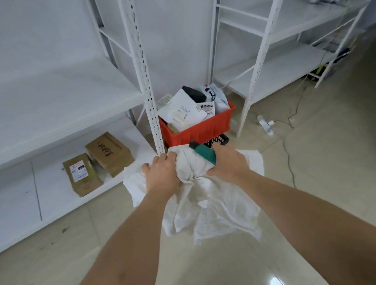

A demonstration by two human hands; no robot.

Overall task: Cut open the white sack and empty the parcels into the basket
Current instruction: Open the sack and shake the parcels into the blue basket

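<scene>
A limp white sack (212, 207) hangs bunched in front of me, above the floor. My left hand (161, 172) grips a gathered fold of its cloth. My right hand (227, 161) grips the cloth on the other side and also holds a green-handled cutter (203, 153) against it. Beyond the hands stands a red basket (200, 129) on the floor, heaped with several parcels (186, 111) in white, grey and black wrapping. Whether anything is left inside the sack is hidden.
White metal shelving (141, 61) stands left and right of the basket; one upright post is just beyond my left hand. Two cardboard boxes (96, 161) lie on the lowest left shelf. A white power strip (265, 123) and cables trail over the tiled floor at right.
</scene>
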